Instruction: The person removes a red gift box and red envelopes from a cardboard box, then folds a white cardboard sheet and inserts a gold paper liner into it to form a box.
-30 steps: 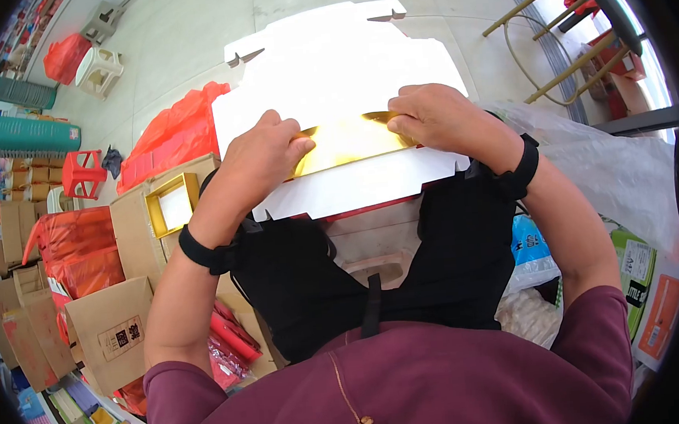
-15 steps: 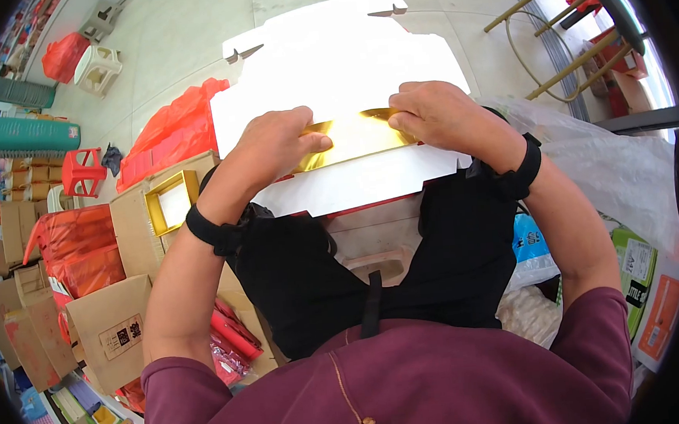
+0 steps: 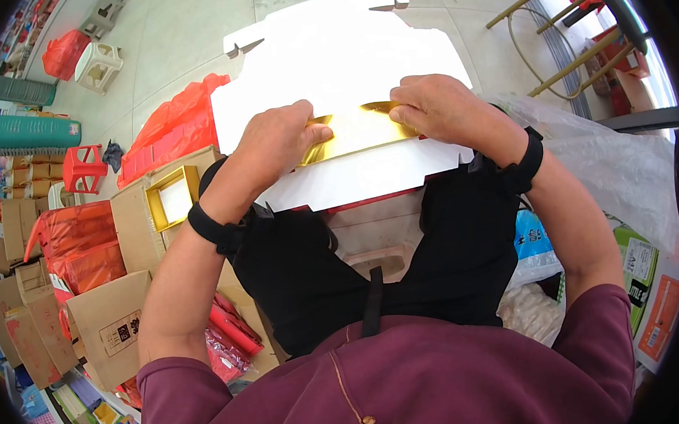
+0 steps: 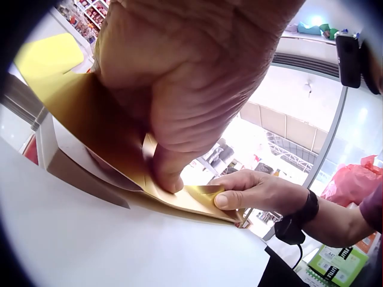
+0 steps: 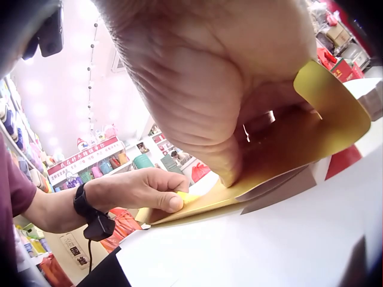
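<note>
A white cardboard box blank (image 3: 336, 55) with notched flaps lies flat over the person's knees. Along its near part runs a gold cardboard flap (image 3: 359, 138), bent up between the two hands. My left hand (image 3: 275, 141) pinches the left part of this flap, and its thumb presses on the gold face in the left wrist view. At the other end my right hand (image 3: 444, 110) grips the flap with thumb and curled fingers. The right wrist view shows the gold card (image 5: 335, 107) curving up beside the right palm. Fingers behind the card are partly hidden.
Left of the knees, a gold-rimmed tray (image 3: 193, 192) sits on a brown carton (image 3: 132, 234). Red plastic bags (image 3: 173, 137) lie beside the blank. A printed carton (image 3: 111, 330) is lower left. Clear plastic sheeting (image 3: 612, 169) spreads at right, near a stool (image 3: 554, 20).
My left hand has slid right along the gold flap, closer to the right hand. The right hand keeps its grip and has risen slightly in the head view, along with the blank.
</note>
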`<control>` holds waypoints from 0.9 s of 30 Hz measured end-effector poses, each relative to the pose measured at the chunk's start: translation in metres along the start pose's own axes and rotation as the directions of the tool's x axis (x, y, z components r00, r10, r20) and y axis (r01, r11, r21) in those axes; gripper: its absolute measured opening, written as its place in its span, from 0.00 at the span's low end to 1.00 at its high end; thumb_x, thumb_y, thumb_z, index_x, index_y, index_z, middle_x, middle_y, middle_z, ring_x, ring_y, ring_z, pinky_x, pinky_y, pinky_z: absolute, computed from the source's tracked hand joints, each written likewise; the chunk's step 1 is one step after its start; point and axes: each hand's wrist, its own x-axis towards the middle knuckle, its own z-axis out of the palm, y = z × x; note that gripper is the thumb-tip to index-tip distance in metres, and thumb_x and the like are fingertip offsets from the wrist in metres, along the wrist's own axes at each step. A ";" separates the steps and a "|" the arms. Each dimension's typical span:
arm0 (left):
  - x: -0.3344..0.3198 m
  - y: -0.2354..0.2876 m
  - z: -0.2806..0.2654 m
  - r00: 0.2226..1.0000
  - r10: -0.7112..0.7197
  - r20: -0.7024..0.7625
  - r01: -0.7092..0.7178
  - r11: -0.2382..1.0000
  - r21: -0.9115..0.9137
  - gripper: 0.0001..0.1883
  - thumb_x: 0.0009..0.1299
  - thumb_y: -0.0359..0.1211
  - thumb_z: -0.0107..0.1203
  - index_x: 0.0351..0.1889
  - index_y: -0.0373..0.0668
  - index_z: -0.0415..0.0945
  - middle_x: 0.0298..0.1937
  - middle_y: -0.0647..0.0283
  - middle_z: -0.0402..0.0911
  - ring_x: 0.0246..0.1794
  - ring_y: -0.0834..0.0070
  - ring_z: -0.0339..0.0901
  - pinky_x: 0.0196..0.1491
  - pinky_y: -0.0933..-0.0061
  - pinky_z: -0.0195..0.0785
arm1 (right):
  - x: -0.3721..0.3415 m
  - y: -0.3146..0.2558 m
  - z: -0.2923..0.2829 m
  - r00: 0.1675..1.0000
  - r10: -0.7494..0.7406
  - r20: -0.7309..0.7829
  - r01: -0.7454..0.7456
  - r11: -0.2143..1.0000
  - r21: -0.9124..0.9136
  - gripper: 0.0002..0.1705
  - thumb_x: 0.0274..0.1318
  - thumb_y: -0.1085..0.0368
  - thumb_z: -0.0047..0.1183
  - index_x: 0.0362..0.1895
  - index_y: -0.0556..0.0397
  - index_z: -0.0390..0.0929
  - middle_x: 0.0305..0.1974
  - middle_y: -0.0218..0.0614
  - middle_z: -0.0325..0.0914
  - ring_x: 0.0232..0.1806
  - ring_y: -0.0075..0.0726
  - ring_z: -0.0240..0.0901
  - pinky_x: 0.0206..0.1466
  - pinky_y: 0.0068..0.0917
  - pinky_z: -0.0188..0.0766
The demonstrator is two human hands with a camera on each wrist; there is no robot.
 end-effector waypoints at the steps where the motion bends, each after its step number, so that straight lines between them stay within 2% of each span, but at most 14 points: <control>1: 0.000 -0.001 0.000 1.000 0.013 -0.009 -0.013 1.000 0.009 0.21 0.77 0.50 0.62 0.39 0.39 0.79 0.29 0.52 0.84 0.30 0.57 0.83 0.37 0.57 0.73 | 0.000 0.000 0.000 1.000 0.006 0.005 -0.006 1.000 0.005 0.16 0.73 0.57 0.54 0.40 0.57 0.85 0.34 0.45 0.82 0.39 0.47 0.80 0.47 0.44 0.75; 3: 0.000 0.000 0.001 1.000 0.010 -0.013 -0.010 1.000 -0.001 0.21 0.78 0.50 0.62 0.39 0.39 0.79 0.29 0.52 0.84 0.30 0.57 0.83 0.36 0.57 0.73 | 0.000 -0.001 -0.002 1.000 0.017 0.013 -0.017 1.000 0.016 0.16 0.73 0.57 0.54 0.40 0.56 0.85 0.34 0.45 0.82 0.39 0.47 0.80 0.46 0.44 0.75; 6: 0.000 0.000 0.002 1.000 0.008 -0.023 -0.008 1.000 0.007 0.21 0.78 0.49 0.62 0.39 0.38 0.79 0.28 0.51 0.84 0.31 0.57 0.83 0.37 0.57 0.73 | -0.001 0.003 0.005 0.999 -0.007 -0.053 0.012 0.997 0.080 0.15 0.69 0.59 0.55 0.34 0.59 0.78 0.32 0.47 0.77 0.35 0.55 0.76 0.42 0.47 0.72; 10: 0.002 -0.005 -0.001 1.000 0.009 -0.007 -0.009 0.997 -0.075 0.23 0.75 0.50 0.65 0.41 0.36 0.80 0.29 0.49 0.83 0.33 0.57 0.82 0.37 0.57 0.72 | -0.001 0.004 0.006 0.998 -0.015 -0.065 0.020 0.996 0.085 0.16 0.69 0.59 0.53 0.34 0.59 0.78 0.32 0.47 0.76 0.35 0.56 0.75 0.43 0.48 0.71; 12: -0.001 -0.007 -0.011 0.999 -0.034 0.028 0.035 0.998 -0.043 0.24 0.73 0.51 0.67 0.41 0.35 0.80 0.29 0.50 0.82 0.32 0.59 0.81 0.37 0.59 0.70 | -0.001 0.005 0.006 0.997 -0.019 -0.070 0.025 0.996 0.080 0.16 0.69 0.58 0.53 0.34 0.59 0.78 0.32 0.48 0.76 0.35 0.57 0.75 0.43 0.49 0.71; 15: -0.011 -0.016 -0.019 0.995 -0.050 0.081 0.057 0.995 -0.084 0.25 0.72 0.50 0.69 0.41 0.34 0.79 0.30 0.52 0.81 0.31 0.64 0.77 0.36 0.61 0.69 | -0.002 0.007 0.010 0.994 -0.034 -0.107 0.044 0.994 0.099 0.16 0.68 0.59 0.53 0.34 0.59 0.78 0.32 0.48 0.76 0.35 0.57 0.75 0.42 0.49 0.71; 19: -0.010 -0.023 -0.018 0.993 -0.025 0.113 0.046 0.982 -0.183 0.24 0.73 0.49 0.68 0.40 0.33 0.78 0.30 0.55 0.79 0.31 0.69 0.73 0.36 0.63 0.67 | -0.001 0.001 0.003 0.999 -0.001 -0.053 0.005 0.998 0.061 0.16 0.71 0.58 0.53 0.36 0.58 0.83 0.33 0.45 0.80 0.37 0.50 0.78 0.46 0.45 0.74; 27: -0.006 -0.022 -0.015 0.994 -0.015 0.107 0.025 0.995 -0.098 0.21 0.75 0.46 0.64 0.42 0.33 0.79 0.33 0.49 0.83 0.35 0.60 0.81 0.39 0.60 0.71 | 0.001 0.001 0.002 1.000 0.023 -0.003 -0.023 0.999 0.045 0.16 0.70 0.58 0.53 0.36 0.57 0.83 0.33 0.45 0.80 0.38 0.50 0.79 0.46 0.46 0.74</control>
